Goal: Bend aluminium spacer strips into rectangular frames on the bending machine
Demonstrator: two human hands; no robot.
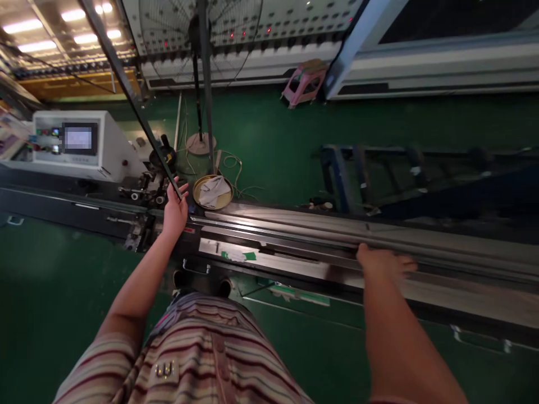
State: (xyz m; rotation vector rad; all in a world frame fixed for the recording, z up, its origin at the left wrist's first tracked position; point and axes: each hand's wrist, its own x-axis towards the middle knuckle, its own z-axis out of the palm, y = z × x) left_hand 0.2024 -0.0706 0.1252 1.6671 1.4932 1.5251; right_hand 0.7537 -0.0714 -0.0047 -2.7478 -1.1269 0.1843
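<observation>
My left hand [176, 210] is closed around the lower end of a long dark metal bar [135, 104], which slants up and to the left out of view. That hand is above the machine bed, beside a cluster of rollers and fittings [149, 188]. My right hand [383, 261], slightly blurred, is over the long metal rail [290, 238] of the bed. Its fingers stretch to the right and its thumb is near the rail; whether it presses on the metal I cannot tell. A round tray [229, 197] with a grey cloth [213, 191] in it stands behind the rail.
A white control box [71, 143] with a screen sits on the bed at left. Beyond are an upright post [206, 84], a standing fan [200, 143], loose cables [233, 163], a pink stool [304, 84] and a blue metal frame [337, 177]. Handles [196, 268] project from the bed's near side.
</observation>
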